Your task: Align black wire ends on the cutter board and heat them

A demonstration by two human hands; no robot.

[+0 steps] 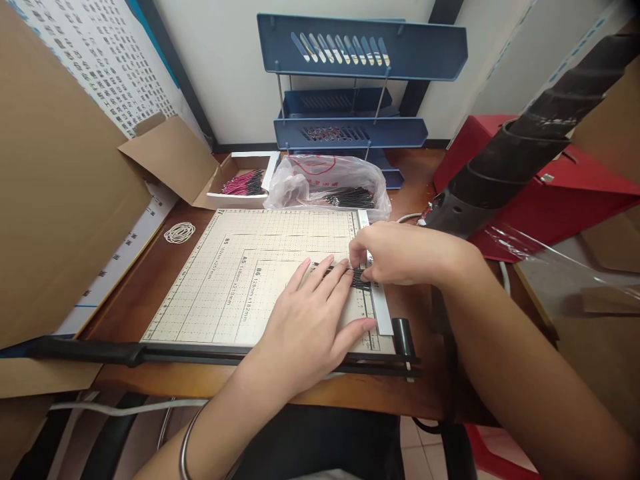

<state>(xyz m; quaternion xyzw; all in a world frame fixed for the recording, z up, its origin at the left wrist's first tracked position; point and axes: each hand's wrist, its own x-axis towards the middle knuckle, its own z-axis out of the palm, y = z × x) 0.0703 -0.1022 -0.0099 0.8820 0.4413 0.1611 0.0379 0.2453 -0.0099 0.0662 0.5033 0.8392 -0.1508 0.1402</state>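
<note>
On the paper cutter (280, 270) at mid-frame, you can read "B5", "A5 148mm×210mm" and "B6 128mm×182mm"; your upper-left sheet (107, 63) carries small printed characters.

Trimmer (200, 287) has room leftward, bag (287, 187) blocking behind.

On the paper cutter (200, 290), the fingers (343, 293) of the left hand (307, 327) cover part of the thin black strands (361, 280), and the right hand (405, 253) hides more; their number is too small to tell. Behind the cutter, crinkled plastic bag (290, 183) film veils some of the dark pieces (350, 198) inside. Left of the cutter, the frame's edges cut off a cardboard panel (60, 173) and a printed sheet (120, 60). To its right, a red box (595, 193) and black tube (510, 173) run out of view.
</note>
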